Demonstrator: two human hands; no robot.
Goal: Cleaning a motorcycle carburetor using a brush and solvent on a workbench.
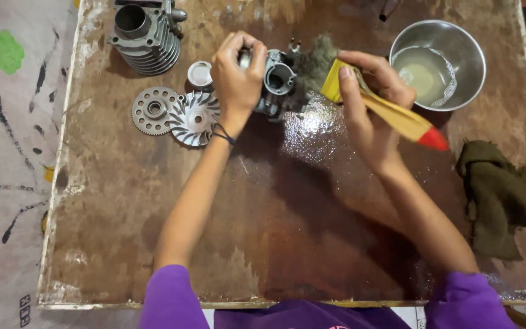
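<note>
A small grey metal engine part (277, 82) (it looks like a carburettor body, with a round opening facing up) is sitting near the twelve o'clock edge of the worn brown board (153, 244). The left hand (237, 76) is closing over it from the nine o'clock side, fingers curled tight around its top. The right hand (369, 103) is gripping a paintbrush (391, 113) with a yellow handle and red tip, and the brush's grimy bristles are pressing against the part from its three o'clock side. A wet, shiny patch (315, 131) is spreading on the board just at six o'clock of the part.

At three o'clock, beyond the brush, a steel bowl (458, 42) is holding cloudy liquid. At four o'clock, a crumpled olive rag (500, 195) is lying by the board's edge. At nine o'clock, a small white cap (199, 74), a finned round disc (193, 119) and a toothed gear plate (153, 110) are resting side by side. At ten o'clock, a finned cylinder (146, 36) is standing.
</note>
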